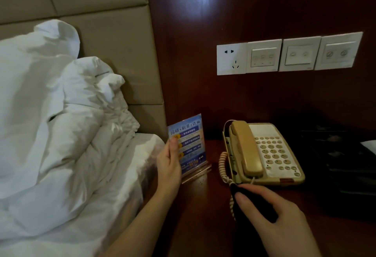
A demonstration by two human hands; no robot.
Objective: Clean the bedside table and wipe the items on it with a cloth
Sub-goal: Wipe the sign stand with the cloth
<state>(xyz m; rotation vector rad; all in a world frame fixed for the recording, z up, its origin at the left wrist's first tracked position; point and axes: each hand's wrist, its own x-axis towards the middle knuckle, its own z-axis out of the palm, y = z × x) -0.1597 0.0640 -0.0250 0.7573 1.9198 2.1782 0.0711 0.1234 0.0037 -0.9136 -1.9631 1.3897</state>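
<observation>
**Sign held at the bench's left edge, dark cloth in the other hand**

While the left hand [169,163] holds the acrylic sign stand [188,147] by its left edge, thumb lying across the printed blue card and fingers behind it, the stand's clear base sits on the dark wooden bench [203,216] just beside the bed. That grip is a pinch on the sign. The right hand [278,216] is curled around a dark cloth [254,202], thumb on top, its grip pressed onto the fabric; the cloth lies low over the bench just in front of the telephone [264,153]. The beige telephone stands near the middle of the bench with its handset in the cradle, and its coiled cord [223,165] hangs down the left side, passing under the cloth's near end. To the right of the phone lies a black tray [341,165], its contents too dark to make out. On the wood wall panel above is a row of a socket and switch plates [289,54]. A rumpled white duvet [61,134] fills the bed on the left, against a padded beige headboard [114,43].
</observation>
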